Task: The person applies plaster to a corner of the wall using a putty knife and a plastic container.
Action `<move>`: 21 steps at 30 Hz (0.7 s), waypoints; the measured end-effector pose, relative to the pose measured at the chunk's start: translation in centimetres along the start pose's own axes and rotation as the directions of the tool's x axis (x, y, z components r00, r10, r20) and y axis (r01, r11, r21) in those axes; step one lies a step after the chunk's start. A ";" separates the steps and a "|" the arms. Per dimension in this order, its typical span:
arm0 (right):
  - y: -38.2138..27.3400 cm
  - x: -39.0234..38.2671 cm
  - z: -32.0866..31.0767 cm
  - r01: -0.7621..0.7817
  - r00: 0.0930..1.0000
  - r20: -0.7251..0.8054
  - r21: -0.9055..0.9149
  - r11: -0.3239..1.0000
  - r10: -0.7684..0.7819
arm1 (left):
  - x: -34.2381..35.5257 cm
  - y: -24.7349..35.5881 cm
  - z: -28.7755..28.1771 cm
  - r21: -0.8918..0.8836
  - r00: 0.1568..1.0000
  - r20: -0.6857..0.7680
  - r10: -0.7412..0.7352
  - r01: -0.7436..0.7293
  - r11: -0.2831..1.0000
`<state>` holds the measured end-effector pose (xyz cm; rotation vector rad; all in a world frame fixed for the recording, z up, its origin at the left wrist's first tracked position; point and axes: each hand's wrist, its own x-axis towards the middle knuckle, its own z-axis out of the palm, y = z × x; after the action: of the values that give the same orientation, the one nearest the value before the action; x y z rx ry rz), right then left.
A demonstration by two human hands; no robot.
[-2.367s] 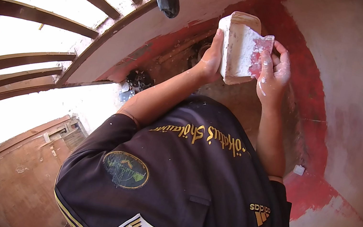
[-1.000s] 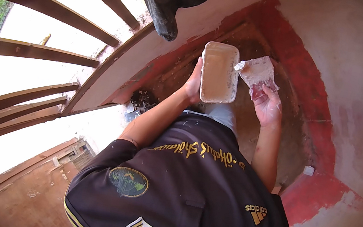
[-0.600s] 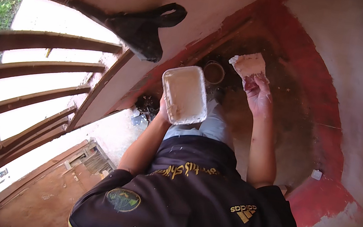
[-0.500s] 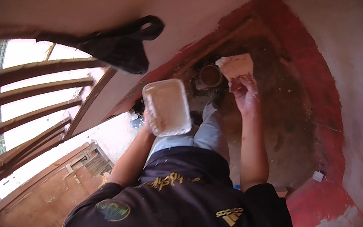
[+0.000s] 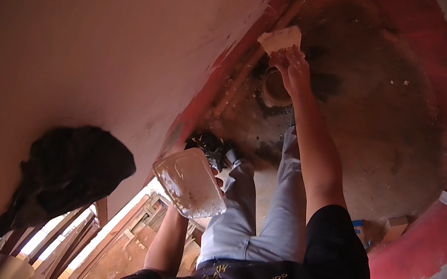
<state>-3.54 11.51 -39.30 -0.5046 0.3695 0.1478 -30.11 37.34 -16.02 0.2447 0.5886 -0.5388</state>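
Note:
My left hand (image 5: 218,180) is closed around a shallow, pale rectangular tray (image 5: 188,184), with its fingers showing past the right rim. Whitish paste is smeared inside the tray, which is tilted. Stretched out ahead, my right hand (image 5: 291,66) pinches a flat, pale spreader blade (image 5: 282,39) by its near edge. The blade is close to the red-painted band (image 5: 247,39) at the foot of the left wall; whether they touch I cannot tell. Just below my right hand a round bucket (image 5: 275,89) stands on the floor, partly covered by the forearm.
A dark cloth or bag (image 5: 75,167) hangs along the left wall (image 5: 102,46). Wooden bars (image 5: 64,243) cross a bright opening at lower left. Small boxes (image 5: 396,228) lie at right, near a white wall fitting (image 5: 445,198). Dark clutter (image 5: 210,148) lies by my feet.
My right hand has carried the spreader forward and left toward the wall. The tray in my left hand is lower in view and tilted differently. The view itself has swung.

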 end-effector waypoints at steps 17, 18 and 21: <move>26.4 -5.4 3.0 0.347 0.901 0.143 -0.804 0.483 -0.410 | -2.4 -1.3 -8.1 -0.045 0.962 -0.213 0.173 -0.187 0.981; 25.7 -5.8 1.6 0.333 0.899 0.162 -0.856 0.396 -0.406 | -2.1 -1.1 -7.6 -0.067 0.972 -0.204 0.114 -0.130 0.989; 19.1 -4.1 3.5 -0.027 0.954 -0.179 -0.850 0.525 -0.242 | -3.2 -1.0 -6.8 -0.062 0.975 -0.200 0.094 -0.109 0.992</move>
<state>-10.60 29.61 -43.45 -1.5586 0.5339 0.1277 -36.07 40.30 -19.75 0.2594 0.7827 -0.3956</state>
